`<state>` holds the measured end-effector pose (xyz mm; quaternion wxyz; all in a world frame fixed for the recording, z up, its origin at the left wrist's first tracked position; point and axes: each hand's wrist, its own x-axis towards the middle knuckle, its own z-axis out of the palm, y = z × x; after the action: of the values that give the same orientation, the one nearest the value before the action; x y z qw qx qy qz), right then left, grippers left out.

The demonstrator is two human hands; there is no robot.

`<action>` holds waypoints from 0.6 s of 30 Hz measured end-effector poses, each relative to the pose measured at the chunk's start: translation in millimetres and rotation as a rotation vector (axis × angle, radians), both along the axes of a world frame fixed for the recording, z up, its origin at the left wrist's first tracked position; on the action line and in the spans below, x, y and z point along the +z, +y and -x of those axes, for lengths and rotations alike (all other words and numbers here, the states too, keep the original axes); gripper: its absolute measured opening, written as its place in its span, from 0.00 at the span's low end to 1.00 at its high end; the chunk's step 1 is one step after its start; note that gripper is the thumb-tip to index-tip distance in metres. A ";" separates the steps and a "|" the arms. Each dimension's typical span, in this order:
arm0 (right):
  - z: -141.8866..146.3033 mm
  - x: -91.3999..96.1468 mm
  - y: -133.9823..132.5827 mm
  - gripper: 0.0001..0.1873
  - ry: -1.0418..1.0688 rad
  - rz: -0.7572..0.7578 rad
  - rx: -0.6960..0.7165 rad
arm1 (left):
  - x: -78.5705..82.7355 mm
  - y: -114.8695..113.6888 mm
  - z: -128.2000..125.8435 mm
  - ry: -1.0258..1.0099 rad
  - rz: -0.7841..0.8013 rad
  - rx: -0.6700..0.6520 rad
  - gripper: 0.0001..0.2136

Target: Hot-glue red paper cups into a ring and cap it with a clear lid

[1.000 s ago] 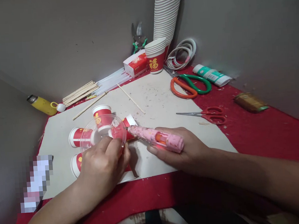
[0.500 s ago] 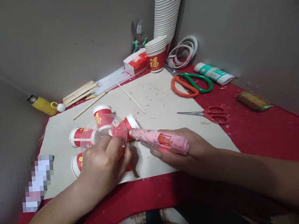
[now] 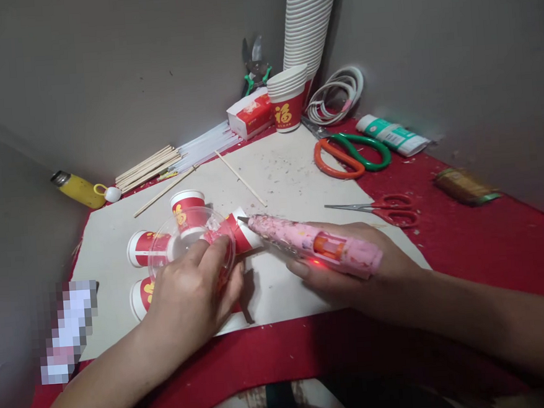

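Observation:
My right hand (image 3: pixel 352 285) is closed around a pink glue gun (image 3: pixel 297 236), smeared with glue and lit by a small red light. Its metal tip points left, just over the rim of a red-and-white paper cup (image 3: pixel 245 234). In the middle of a ring of such cups stands a clear plastic cup (image 3: pixel 157 237). My left hand (image 3: pixel 192 290) reaches over its near side, fingers bent around its wall; the fingertips are partly hidden. Around it lie more paper cups, one at the back (image 3: pixel 188 208) and one at the left (image 3: pixel 145 249).
A pale sheet (image 3: pixel 288 172) covers part of the red cloth (image 3: pixel 472 264). Red scissors (image 3: pixel 393 208), larger shears (image 3: pixel 343 155), wooden sticks (image 3: pixel 148 166), stacked paper cups (image 3: pixel 309 27) and a coiled white cord (image 3: pixel 339 93) lie toward the back and right.
My right hand has drawn the glue gun to the right and away from the paper cup. My left fingers have straightened a little on the clear cup.

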<state>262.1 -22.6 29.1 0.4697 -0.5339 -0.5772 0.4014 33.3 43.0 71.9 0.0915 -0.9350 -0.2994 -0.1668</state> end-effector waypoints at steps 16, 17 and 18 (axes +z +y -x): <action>1.5 -12.7 9.6 0.29 0.393 0.283 0.029 | 1.2 8.8 -2.1 0.064 0.068 -0.030 0.15; 1.5 -12.5 9.9 0.32 0.411 0.300 0.019 | 1.3 8.9 -2.3 0.072 0.064 -0.026 0.15; 1.5 -11.9 10.4 0.33 0.428 0.313 0.012 | 1.5 8.9 -2.4 0.081 0.065 -0.023 0.15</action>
<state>260.6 -12.3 17.2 0.4904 -0.4996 -0.3989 0.5923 35.7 52.0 73.4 0.0713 -0.9468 -0.2898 -0.1202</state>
